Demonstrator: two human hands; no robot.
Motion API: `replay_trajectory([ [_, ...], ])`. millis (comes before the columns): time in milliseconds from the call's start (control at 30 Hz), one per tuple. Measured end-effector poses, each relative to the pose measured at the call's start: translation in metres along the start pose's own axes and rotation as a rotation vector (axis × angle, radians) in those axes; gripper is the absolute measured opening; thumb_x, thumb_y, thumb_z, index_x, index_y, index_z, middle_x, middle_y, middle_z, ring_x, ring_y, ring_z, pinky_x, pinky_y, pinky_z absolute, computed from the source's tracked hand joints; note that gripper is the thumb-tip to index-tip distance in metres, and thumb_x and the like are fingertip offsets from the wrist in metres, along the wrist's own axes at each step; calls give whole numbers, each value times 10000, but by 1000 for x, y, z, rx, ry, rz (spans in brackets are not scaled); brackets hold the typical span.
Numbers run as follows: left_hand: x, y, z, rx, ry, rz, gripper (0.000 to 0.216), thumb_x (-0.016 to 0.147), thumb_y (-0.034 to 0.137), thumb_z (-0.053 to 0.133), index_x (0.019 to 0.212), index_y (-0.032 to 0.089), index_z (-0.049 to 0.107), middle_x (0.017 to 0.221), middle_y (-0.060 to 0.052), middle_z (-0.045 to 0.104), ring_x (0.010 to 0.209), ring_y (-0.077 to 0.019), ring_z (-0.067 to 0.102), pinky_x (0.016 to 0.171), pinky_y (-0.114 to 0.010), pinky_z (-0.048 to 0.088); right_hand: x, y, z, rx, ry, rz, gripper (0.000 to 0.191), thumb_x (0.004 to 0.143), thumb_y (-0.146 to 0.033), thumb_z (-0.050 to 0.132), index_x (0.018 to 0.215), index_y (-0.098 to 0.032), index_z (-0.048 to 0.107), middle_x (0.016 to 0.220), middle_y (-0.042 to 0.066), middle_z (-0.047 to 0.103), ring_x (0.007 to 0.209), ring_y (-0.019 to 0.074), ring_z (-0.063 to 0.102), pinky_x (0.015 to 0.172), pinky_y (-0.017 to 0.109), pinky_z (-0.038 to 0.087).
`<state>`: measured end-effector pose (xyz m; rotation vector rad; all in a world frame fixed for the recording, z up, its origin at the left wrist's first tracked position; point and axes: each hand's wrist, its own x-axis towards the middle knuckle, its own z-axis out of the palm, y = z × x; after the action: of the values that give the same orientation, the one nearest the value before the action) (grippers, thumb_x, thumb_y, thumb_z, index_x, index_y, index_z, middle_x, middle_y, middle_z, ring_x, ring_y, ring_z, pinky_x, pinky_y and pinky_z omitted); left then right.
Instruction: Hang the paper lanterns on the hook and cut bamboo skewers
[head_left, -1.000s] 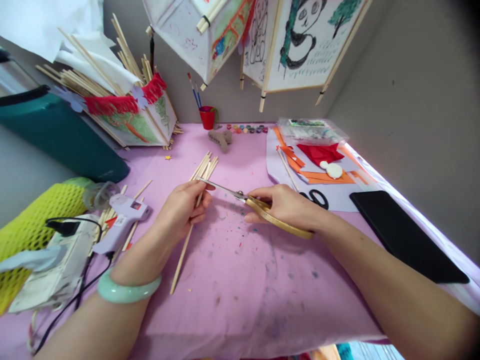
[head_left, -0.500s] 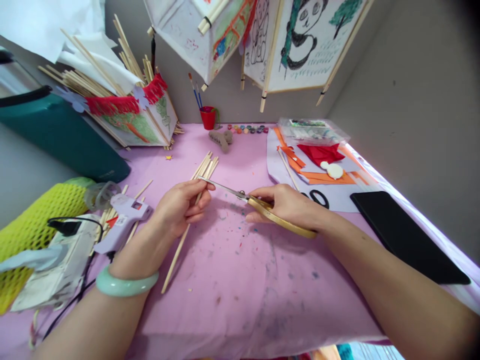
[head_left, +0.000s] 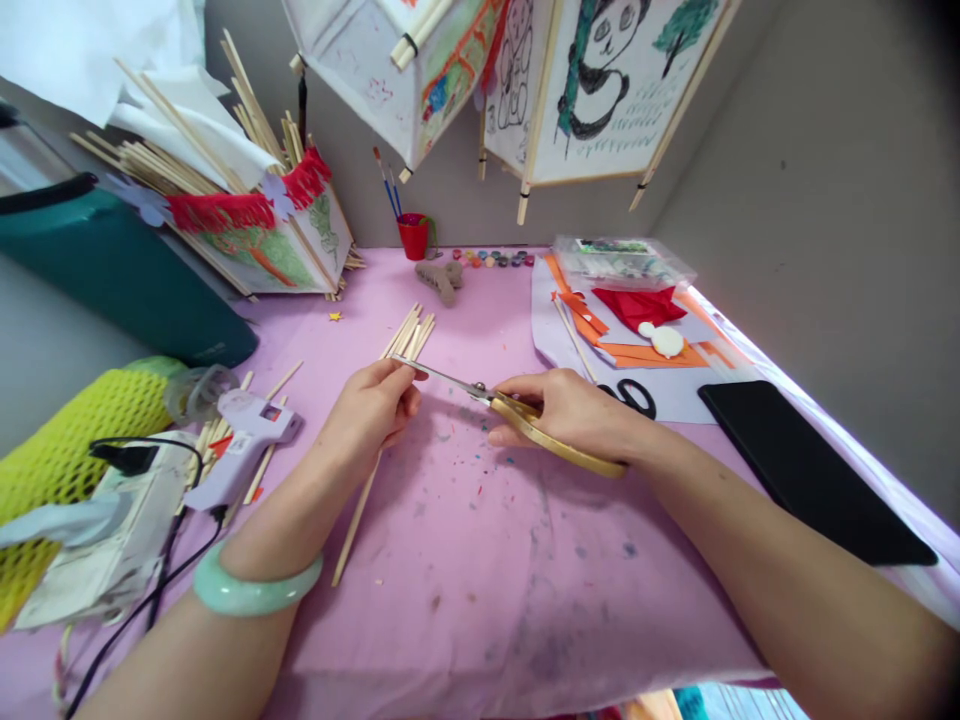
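Note:
My right hand point(head_left: 559, 410) grips a pair of scissors point(head_left: 559, 447) by its gold handles, with the blades pointing left. My left hand point(head_left: 375, 400) is closed on a thin wooden stick point(head_left: 355, 525) that slants down toward the table's front. The blade tips lie at the left thumb and fingers, across the stick; the exact contact is hidden by the fingers. Just beyond the left hand, several more wooden sticks point(head_left: 421, 330) lie in a loose bundle on the pink tablecloth point(head_left: 480, 600).
A lilac glue gun point(head_left: 244, 440) with a black cable lies left, near a teal bottle point(head_left: 127, 280). A stick-filled paper holder point(head_left: 262, 245) stands behind. Paper lanterns point(head_left: 525, 110) hang overhead. At right are coloured paper scraps point(head_left: 645, 355) and a black tablet-like slab point(head_left: 810, 470).
My left fingers have curled in a little, and the stick's lower end has swung slightly right. The scissors stay at the left fingertips.

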<state>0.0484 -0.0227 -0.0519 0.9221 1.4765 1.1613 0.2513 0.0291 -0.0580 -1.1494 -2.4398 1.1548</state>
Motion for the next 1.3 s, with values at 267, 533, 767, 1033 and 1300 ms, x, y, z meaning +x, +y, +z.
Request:
replay_trajectory([
  [267, 0, 0, -7, -55, -65, 19, 120, 809, 209, 452, 740, 153, 531, 456, 54, 431, 278, -24, 199, 278, -151, 145, 1, 2, -1, 9, -13, -5, 385, 678, -523, 628, 897, -208, 655, 708, -14, 593, 629, 133, 503, 548, 237, 346],
  [533, 1, 3, -12, -178, -165, -58, 126, 806, 198, 450, 753, 142, 549, 460, 60, 417, 284, -17, 173, 275, -140, 158, 1, 3, -1, 28, -15, -14, 402, 675, -532, 630, 897, -197, 650, 702, -7, 584, 634, 136, 502, 552, 238, 349],
  [767, 1, -4, -1, 80, 45, 12, 80, 783, 218, 484, 748, 166, 533, 464, 47, 467, 267, -30, 250, 275, -149, 148, 0, 0, 1, 0, -14, -12, 374, 686, -502, 631, 916, -208, 655, 737, 0, 620, 659, 147, 525, 561, 242, 356],
  [1033, 1, -2, -6, -38, -33, 29, 108, 798, 220, 485, 747, 152, 551, 460, 52, 443, 275, -24, 217, 280, -151, 144, 2, 1, 0, 13, -15, -6, 429, 672, -546, 625, 916, -194, 652, 732, 5, 609, 657, 149, 523, 562, 244, 357],
  [1300, 4, 1, -16, -214, -209, -69, 143, 820, 202, 440, 756, 146, 555, 458, 62, 408, 287, -20, 163, 276, -145, 161, 1, 3, -1, 20, -9, -19, 417, 677, -544, 622, 913, -201, 646, 730, 3, 606, 660, 148, 524, 560, 242, 360],
])
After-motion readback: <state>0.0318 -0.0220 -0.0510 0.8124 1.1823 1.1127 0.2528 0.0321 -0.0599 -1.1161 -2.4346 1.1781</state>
